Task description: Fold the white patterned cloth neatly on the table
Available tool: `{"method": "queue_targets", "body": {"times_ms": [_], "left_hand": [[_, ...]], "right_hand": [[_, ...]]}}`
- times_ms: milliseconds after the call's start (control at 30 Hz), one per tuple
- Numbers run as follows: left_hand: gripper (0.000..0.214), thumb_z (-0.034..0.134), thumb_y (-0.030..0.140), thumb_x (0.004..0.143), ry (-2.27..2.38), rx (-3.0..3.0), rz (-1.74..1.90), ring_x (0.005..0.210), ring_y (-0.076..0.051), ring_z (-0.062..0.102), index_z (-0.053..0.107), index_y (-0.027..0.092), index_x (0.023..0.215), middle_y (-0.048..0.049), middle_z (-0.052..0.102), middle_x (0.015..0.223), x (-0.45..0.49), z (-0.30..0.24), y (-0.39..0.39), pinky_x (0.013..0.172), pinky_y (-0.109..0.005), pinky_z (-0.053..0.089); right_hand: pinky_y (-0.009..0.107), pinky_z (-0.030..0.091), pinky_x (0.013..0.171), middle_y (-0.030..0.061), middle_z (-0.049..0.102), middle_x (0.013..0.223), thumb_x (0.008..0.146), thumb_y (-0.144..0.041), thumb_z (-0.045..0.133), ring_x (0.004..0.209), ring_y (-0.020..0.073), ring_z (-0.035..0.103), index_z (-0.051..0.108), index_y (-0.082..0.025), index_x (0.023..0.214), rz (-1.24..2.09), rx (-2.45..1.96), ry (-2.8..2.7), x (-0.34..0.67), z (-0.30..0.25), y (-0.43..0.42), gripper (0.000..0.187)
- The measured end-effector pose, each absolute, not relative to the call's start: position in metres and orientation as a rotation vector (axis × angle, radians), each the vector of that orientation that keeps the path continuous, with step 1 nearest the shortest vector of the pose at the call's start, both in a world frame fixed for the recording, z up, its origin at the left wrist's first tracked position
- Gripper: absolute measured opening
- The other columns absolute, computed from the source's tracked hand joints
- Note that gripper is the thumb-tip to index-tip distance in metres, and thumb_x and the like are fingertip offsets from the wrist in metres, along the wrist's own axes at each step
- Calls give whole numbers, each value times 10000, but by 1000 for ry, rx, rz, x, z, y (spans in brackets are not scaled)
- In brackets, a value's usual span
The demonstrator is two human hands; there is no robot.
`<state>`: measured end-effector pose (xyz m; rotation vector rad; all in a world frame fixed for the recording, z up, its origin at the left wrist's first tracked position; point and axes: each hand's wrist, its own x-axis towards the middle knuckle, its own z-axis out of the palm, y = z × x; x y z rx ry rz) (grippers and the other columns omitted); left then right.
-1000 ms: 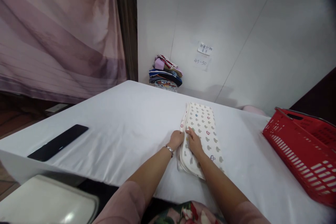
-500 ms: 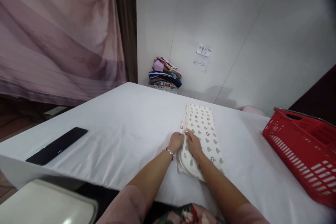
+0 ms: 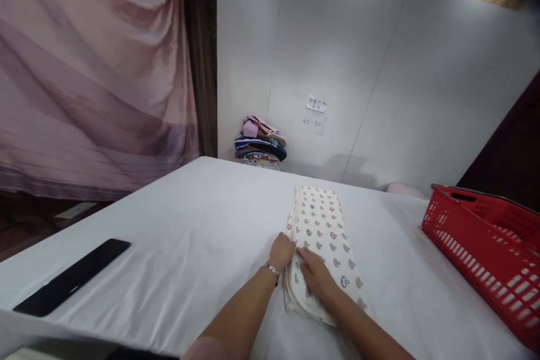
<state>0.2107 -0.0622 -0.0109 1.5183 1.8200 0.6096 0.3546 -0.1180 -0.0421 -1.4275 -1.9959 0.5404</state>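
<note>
A folded white cloth (image 3: 321,230) printed with grey and coloured mouse-head shapes lies as a long strip on the white table (image 3: 189,225). My left hand (image 3: 282,251), with a bracelet on the wrist, grips the cloth's left edge with curled fingers. My right hand (image 3: 314,271) lies flat on top of the cloth near its close end, fingers stretched out toward the left hand. The two hands almost touch.
A red plastic basket (image 3: 485,247) stands at the table's right edge. A long black flat object (image 3: 71,282) lies at the near left. A stack of folded clothes (image 3: 260,143) sits against the far wall under a paper note (image 3: 316,104). A pink curtain (image 3: 93,67) hangs left.
The camera has tilted up, so everything sits lower in view. My right hand has slid a little toward the cloth's near end; the left hand keeps its grip on the edge.
</note>
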Motion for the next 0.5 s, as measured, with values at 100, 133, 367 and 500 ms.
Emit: {"method": "queue_targets", "body": {"times_ms": [100,133,367,500], "left_hand": [[285,518,309,744,1869,1587,554,922,-234,610,504,159,986,-116,647,994,208,-3,-64,716,-294,415],[292,514,315,746,1883,1612,532,939,-239,609,502,163,995,-119,643,1012,208,0,-65,724,-296,419],[363,496,397,763,1895,1666,437,977,-246,605,519,149,1028,-131,639,1048,215,15,-66,754,-301,440],[383,512,395,744,1869,1661,415,985,-260,602,553,126,1014,-148,632,1083,216,13,-59,747,-311,448]], "right_hand": [[444,307,1063,37,535,1306,807,-315,468,1223,248,460,555,-270,1240,510,-1427,-2028,388,-40,-147,444],[468,272,1078,43,525,1316,797,-346,480,1245,267,435,565,-264,1230,445,-1469,-1974,402,-39,-154,448],[366,443,932,120,499,1327,735,-548,497,1133,276,538,370,-152,1379,648,-1907,-1310,470,-37,-178,766],[365,480,819,140,599,1183,653,-579,602,958,283,625,298,-151,1414,750,-1893,-1174,467,-30,-179,925]]}}
